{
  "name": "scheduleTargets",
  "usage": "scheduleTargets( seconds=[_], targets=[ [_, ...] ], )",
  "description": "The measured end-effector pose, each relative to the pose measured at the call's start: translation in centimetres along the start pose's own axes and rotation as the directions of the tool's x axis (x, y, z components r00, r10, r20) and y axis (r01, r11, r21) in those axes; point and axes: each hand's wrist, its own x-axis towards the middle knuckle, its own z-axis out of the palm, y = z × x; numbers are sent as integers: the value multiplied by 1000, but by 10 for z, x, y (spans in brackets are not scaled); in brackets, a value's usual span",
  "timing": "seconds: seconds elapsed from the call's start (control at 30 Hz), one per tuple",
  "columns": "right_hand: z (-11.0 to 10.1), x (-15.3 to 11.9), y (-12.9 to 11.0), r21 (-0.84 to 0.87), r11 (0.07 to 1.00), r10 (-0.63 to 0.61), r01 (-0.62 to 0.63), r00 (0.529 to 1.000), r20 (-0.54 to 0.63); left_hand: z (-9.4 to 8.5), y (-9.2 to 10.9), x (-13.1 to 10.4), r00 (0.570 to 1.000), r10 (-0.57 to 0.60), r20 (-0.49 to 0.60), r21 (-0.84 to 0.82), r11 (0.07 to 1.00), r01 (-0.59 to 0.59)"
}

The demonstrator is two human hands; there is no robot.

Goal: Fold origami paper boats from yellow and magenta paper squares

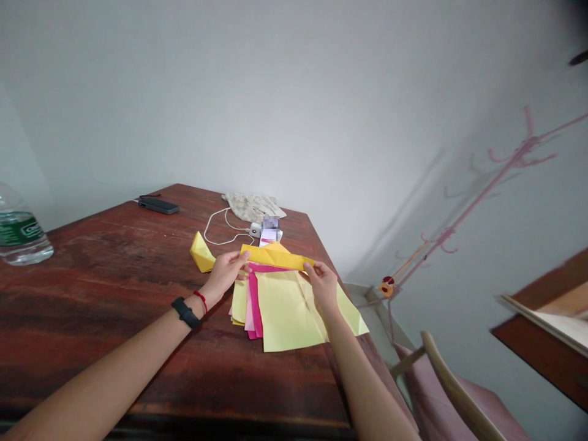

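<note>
Two Hands Are Holding a Folded Yellow Paper Above Coloured Sheets

The left hand is pinching one end of the folded yellow paper between thumb and fingers, and the right hand is pinching the other end. The paper is stretching between the two hands, over the far edge of the loose sheets. These sheets are lying on the wooden table, in pale yellow, pink and magenta. A yellow folded shape is standing just beyond the left hand, to its left. Behind the held paper, a phone is lying near a white charger with a white cable. A pale patterned cloth is resting farther back. A dark power bank is lying well apart, and a water bottle is standing at the left side.
</note>
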Motion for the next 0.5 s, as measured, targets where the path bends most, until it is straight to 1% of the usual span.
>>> scheduleTargets(
  seconds=[0.13, 0.3, 0.4, 0.5],
  targets=[
    [0, 0, 3, -10, 1000, -5, 5, 998, -61, 1, -3, -1, 999, 27, -25, 56, 998, -26],
    [-2, 1, 5, -26, 1000, -5, 2, 997, -83, 4, -4, -4, 999, 45, -25, 84, 996, -43],
    [-1, 2, 8, -10, 1000, 3, -4, 991, -132, 5, -5, -6, 999, 48, -8, 47, 998, -47],
    [-1, 2, 11, 81, 996, 52, -39, 984, -168, 6, -8, -7, 999, 46, -16, 4, 999, -46]
  ],
)
